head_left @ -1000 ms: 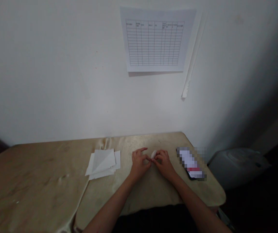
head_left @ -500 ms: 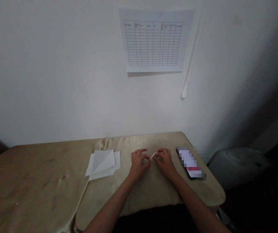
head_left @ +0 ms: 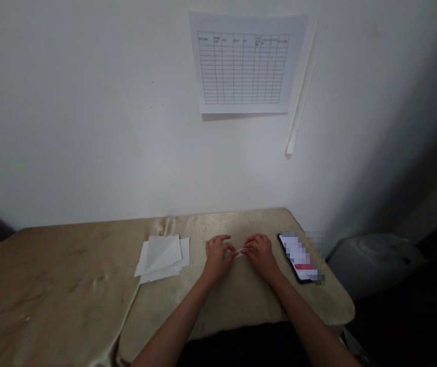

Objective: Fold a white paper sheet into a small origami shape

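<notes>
A narrow white strip, which looks like folded paper, spans the small gap between my hands, just over the table. My left hand pinches its left end between thumb and index finger, with the other fingers loosely spread. Its right end is in the fingertips of my right hand, whose fingers curl over and partly hide it. To the left of my left hand lies a loose stack of white paper sheets.
A phone with a lit, blurred screen lies right of my right hand. The table has a wrinkled, shiny beige cover and meets the wall. A printed chart hangs above. A pale container stands beyond the right edge.
The white strip has turned from a slant to nearly level and now appears thinner. My right fingertips have come down slightly; my left hand is almost unmoved.
</notes>
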### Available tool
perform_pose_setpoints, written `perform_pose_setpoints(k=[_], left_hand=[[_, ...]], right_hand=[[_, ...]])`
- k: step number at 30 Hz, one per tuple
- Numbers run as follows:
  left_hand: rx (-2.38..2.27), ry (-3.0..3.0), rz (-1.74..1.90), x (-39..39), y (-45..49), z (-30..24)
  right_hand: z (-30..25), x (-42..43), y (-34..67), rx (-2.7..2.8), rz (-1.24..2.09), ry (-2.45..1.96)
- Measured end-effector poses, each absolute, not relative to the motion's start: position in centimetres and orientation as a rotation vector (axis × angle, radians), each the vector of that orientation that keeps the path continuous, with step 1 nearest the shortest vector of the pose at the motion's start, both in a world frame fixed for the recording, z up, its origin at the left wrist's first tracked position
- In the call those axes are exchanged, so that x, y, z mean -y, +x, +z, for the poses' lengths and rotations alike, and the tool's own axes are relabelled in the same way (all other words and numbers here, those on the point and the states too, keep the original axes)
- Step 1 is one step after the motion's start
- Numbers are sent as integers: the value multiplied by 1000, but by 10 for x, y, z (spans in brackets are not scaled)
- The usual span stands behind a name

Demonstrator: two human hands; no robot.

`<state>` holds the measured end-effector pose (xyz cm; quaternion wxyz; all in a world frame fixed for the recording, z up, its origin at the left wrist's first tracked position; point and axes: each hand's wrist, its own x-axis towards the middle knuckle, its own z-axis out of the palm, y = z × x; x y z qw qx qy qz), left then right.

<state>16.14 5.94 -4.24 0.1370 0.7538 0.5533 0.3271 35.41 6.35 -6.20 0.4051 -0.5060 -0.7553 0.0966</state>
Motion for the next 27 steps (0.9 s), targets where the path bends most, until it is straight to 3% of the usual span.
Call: perform_pose_setpoints(k=[27], left_hand=[[-1734,2264,942,-54,160,-38]], right_hand=[[-63,-70,360,1830,484,-1349]])
